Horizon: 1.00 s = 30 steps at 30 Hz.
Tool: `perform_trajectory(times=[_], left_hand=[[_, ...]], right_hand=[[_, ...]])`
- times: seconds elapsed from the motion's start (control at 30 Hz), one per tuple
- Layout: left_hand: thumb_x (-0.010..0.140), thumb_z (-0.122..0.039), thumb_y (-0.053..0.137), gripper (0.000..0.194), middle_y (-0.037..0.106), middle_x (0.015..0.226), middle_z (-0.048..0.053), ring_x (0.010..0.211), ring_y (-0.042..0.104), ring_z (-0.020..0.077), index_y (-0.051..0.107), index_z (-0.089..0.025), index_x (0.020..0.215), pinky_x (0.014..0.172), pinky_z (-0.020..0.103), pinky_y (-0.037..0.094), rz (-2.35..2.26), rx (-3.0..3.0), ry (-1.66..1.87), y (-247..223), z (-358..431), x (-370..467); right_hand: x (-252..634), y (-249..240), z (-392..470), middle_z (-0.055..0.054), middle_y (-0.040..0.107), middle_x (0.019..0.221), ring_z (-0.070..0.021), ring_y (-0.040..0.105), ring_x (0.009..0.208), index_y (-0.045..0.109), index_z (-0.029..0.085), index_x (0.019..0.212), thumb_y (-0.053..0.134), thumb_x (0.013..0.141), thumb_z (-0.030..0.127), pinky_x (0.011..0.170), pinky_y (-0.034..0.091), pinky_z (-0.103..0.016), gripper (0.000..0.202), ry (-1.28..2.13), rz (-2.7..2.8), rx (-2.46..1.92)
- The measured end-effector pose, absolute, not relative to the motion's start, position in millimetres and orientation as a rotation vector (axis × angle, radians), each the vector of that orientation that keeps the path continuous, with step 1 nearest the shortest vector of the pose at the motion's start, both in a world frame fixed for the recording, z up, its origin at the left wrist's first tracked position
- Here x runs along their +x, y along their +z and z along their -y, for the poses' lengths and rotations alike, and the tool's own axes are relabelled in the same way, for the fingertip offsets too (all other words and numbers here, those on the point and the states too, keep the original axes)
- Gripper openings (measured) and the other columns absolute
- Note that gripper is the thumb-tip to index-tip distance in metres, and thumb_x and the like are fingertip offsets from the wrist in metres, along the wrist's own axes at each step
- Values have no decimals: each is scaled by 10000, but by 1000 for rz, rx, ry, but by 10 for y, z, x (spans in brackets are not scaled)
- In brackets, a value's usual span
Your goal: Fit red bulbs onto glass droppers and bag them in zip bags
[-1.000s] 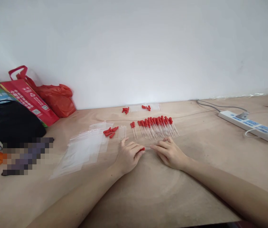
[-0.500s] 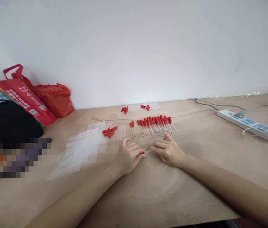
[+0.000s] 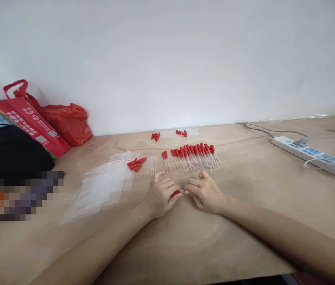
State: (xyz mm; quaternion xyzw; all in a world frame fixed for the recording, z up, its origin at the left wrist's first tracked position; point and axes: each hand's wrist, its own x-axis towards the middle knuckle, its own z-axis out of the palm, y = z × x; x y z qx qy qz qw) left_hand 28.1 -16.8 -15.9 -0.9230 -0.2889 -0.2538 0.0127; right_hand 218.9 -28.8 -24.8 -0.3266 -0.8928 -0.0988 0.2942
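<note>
My left hand [image 3: 163, 198] pinches a red rubber dropper bulb [image 3: 175, 193] above the table. Facing it, my right hand [image 3: 204, 193] is closed on a thin clear dropper tube [image 3: 182, 191], whose end meets the bulb between my fingertips; most of the tube is hidden. Just beyond my hands lies a row of red-topped droppers [image 3: 197, 152], with two more droppers [image 3: 165, 158] a little apart on its left. Several bare clear tubes [image 3: 151, 166] lie side by side beyond my left hand, next to a small pile of loose red bulbs [image 3: 137, 163].
Overlapping clear zip bags [image 3: 105, 190] lie flat on the left. By the wall are further red bulbs [image 3: 156, 137] and a clear bag [image 3: 167, 133]. Red bags [image 3: 66, 122] and a black striped bag [image 3: 16, 154] stand far left. A power strip [image 3: 312, 154] with cables lies right.
My right hand has moved left, closer to my left hand. Less of the clear tube shows between them, and more of the red bulb is visible in my left fingers.
</note>
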Motion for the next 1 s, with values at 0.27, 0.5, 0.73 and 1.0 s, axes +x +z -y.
perform_trajectory(times=[0.27, 0.5, 0.73, 1.0], left_hand=[[858, -284, 424, 199, 641, 730, -23, 734, 549, 138, 577, -207, 757, 954, 418, 165, 910, -2811, -767, -107, 93, 243], [816, -376, 454, 237, 625, 945, 55, 926, 520, 226, 566, -204, 937, 878, 424, 230, 1410, -2377, -779, 24, -129, -148], [739, -377, 509, 209, 606, 947, 62, 922, 498, 255, 561, -208, 850, 786, 393, 269, 1816, -2079, -556, -10, -320, -442], [771, -304, 456, 172, 644, 899, 51, 870, 531, 247, 574, -217, 862, 777, 399, 257, 1823, -2087, -472, -35, -332, -473]], right_hand=[[2119, -149, 323, -28, 591, 692, -122, 451, 643, 596, 157, 721, 393, 843, 221, 646, 192, -300, 245, -165, 2454, -1088], [1991, 65, 72, -23, 644, 734, -148, 543, 707, 609, 196, 824, 426, 806, 244, 659, 249, -278, 190, 126, 2242, -1462], [1566, 81, -514, -71, 656, 827, -203, 586, 801, 517, 156, 965, 409, 787, 240, 711, 288, -305, 225, 98, 1943, -1804], [1351, -15, -752, -124, 640, 901, -224, 585, 857, 549, 155, 909, 352, 812, 297, 757, 253, -361, 261, 148, 1912, -1993]])
